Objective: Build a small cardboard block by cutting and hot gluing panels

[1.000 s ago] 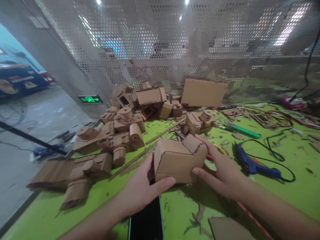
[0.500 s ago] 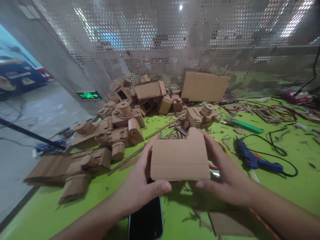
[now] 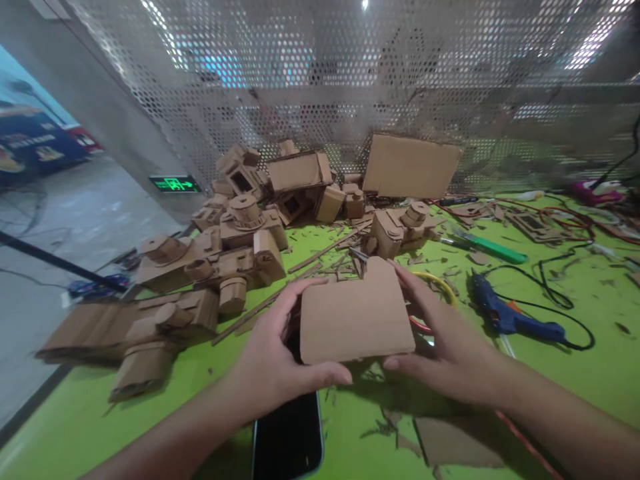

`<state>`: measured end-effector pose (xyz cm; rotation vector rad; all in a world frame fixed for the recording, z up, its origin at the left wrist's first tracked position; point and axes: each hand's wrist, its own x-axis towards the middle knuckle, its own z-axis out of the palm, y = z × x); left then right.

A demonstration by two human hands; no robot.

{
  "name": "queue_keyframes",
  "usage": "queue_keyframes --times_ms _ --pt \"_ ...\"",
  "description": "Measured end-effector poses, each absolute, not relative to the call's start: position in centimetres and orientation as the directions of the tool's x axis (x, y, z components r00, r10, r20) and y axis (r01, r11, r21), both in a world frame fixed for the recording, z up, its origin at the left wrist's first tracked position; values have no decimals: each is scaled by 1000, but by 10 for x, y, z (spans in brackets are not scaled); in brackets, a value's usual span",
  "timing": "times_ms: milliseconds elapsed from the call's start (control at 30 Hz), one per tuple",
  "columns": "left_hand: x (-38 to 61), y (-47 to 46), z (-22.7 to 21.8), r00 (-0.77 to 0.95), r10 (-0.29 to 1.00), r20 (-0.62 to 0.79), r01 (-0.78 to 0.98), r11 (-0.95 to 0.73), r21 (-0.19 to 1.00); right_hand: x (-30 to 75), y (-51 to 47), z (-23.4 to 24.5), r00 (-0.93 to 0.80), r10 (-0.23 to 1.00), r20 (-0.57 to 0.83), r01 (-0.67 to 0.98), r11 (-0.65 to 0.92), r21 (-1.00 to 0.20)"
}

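Observation:
A small cardboard box-like piece (image 3: 356, 313) with a raised step at its top right is held above the green table (image 3: 575, 393), its flat face turned towards me. My left hand (image 3: 273, 357) grips its left side, thumb under the bottom edge and fingers over the top. On the other side my right hand (image 3: 443, 340) clasps it the same way. Directly below my left wrist a black phone (image 3: 289, 440) lies face up.
Several cardboard camera models (image 3: 220, 260) are heaped at the left and back. A blue glue gun (image 3: 505, 317) with a black cord lies to the right, a green-handled knife (image 3: 487, 248) behind it. Cardboard scraps (image 3: 453, 440) litter the front. A perforated metal screen (image 3: 350, 87) closes the back.
The two hands lifted the cardboard piece off the table and turned it so its flat face now points at me. The view has tipped slightly downward.

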<state>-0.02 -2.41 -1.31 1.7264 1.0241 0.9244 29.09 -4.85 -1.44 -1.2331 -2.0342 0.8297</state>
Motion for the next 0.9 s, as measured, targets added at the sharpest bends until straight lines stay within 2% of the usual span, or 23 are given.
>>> queue_keyframes --times_ms 167,300,400,500,600,667,800,900 --pt "-9 -22 -18 453 862 228 487 -454 746 293 -49 -12 -413 879 238 657 468 -590" --pt "-9 -25 -14 384 892 239 580 -434 689 296 -50 -19 -439 866 239 707 497 -503" --pt "-10 -22 -7 219 947 237 601 -322 732 296 -49 -23 -447 875 184 772 482 -414" --pt "-14 -13 -3 69 982 175 483 -187 856 292 -46 -19 -585 806 87 745 577 -333" --pt "-17 -5 -2 13 996 86 396 -84 914 286 -46 -15 -726 688 -6 658 692 -296" --pt "-15 -3 -4 4 998 66 375 -63 925 284 -45 -16 -727 685 -44 669 693 -270" --pt "-15 -8 -10 68 989 130 314 -145 938 287 -38 -26 -633 775 1 759 620 -196" --pt "-24 -13 -18 249 927 279 361 -356 862 294 -33 -35 -616 786 52 767 614 -185"
